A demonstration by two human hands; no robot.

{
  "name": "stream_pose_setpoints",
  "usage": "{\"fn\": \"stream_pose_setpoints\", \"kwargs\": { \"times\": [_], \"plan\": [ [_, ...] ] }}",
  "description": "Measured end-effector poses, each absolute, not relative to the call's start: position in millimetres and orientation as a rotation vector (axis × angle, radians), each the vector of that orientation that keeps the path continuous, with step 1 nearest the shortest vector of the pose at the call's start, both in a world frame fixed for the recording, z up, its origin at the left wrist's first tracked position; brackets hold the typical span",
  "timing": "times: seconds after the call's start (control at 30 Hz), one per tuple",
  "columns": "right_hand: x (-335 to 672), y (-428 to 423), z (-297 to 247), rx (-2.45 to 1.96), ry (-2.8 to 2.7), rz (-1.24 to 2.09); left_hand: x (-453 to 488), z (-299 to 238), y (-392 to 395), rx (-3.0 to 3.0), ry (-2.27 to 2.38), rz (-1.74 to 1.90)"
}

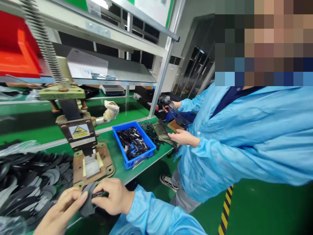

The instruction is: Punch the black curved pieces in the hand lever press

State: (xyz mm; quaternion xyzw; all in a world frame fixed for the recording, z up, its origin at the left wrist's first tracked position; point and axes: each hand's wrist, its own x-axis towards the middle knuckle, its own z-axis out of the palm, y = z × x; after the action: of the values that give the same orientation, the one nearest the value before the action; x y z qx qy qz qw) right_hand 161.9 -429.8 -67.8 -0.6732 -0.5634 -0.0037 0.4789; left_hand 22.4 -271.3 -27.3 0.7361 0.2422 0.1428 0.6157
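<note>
My left hand [62,209] pinches a dark grey, flat curved piece [87,205] at the bench's front edge. From the other side, my right hand [117,195] has its fingers closed at the same piece, with a small black part [100,194] between thumb and fingers. The small part's exact kind is hard to make out. Just beyond my hands stands a hand press [79,130] with a yellow warning label, a metal block [91,167] on its base and a cloth-wrapped handle [111,110]. Left of it lies a heap of similar curved pieces [29,182].
A blue bin [140,160] of small black parts stands right of the press. More dark pieces [150,132] lie behind it. At right, a person in a blue smock [230,140] holds a dark strapped item [176,114]. A red bin [17,62] sits upper left, beside a coil spring [45,42].
</note>
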Motion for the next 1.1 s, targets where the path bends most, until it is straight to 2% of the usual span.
{"fn": "stream_pose_setpoints", "kwargs": {
  "times": [0.33,0.8,1.1],
  "plan": [
    [155.7,-430.8,-57.4,-1.518,-1.245,0.015,19.4,-21.5,-298.9,1.202,0.53,0.224],
    [148.6,-427.4,-59.9,-1.515,-1.246,0.056,20.0,3.7,-304.0,1.014,0.586,0.049],
    [170.1,-437.7,-52.3,-1.555,-1.275,-0.01,18.9,1.0,-277.9,1.19,0.607,0.081]
  ]
}}
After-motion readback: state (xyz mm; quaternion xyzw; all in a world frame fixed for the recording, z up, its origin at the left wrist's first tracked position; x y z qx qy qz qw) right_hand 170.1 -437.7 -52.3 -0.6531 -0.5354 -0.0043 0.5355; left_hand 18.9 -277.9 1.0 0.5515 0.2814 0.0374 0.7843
